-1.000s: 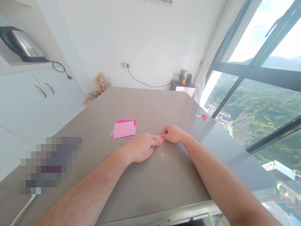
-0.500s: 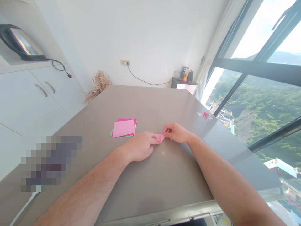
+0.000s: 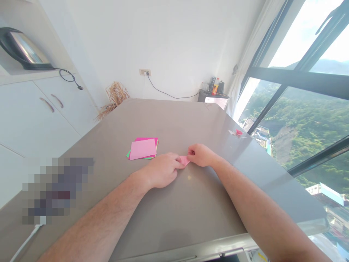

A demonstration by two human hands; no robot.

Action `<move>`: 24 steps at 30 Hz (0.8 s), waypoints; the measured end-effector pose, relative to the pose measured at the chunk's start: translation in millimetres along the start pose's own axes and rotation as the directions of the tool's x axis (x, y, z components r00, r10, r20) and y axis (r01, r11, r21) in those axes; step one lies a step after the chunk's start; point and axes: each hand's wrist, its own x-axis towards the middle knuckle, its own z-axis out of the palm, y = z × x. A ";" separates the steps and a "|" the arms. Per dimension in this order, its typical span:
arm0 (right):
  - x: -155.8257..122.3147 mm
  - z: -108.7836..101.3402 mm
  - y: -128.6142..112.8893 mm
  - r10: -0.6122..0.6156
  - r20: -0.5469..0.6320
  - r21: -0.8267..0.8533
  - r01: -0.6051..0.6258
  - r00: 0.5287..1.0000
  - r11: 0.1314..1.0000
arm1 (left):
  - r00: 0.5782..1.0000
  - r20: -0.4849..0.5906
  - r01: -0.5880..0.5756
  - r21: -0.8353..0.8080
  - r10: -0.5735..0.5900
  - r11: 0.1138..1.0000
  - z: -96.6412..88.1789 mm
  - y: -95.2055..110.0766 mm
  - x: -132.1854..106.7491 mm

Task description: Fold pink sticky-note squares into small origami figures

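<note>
one pink paper piece (image 3: 185,160), ends hidden, left hand (image 3: 163,170) holding, right hand (image 3: 202,155) pinching

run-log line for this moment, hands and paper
left hand: on pink paper | right hand: curled at paper's right end | paper stack: on table, near left hand

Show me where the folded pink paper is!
In the head view, the folded paper is near the middle of the table, between the left grip and the right grip, to the right of the paper pile.
</note>
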 end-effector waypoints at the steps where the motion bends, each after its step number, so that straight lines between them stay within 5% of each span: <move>1: 0.5 0.2 0.0 -0.002 0.002 -0.008 0.002 1.000 1.000 | 1.000 0.002 0.002 0.000 -0.002 1.000 0.1 -0.2 0.0; 24: 3.3 1.1 -2.6 0.008 0.011 -0.076 -0.007 1.000 0.997 | 1.000 0.012 0.014 -0.019 -0.013 1.000 -0.4 0.4 -0.8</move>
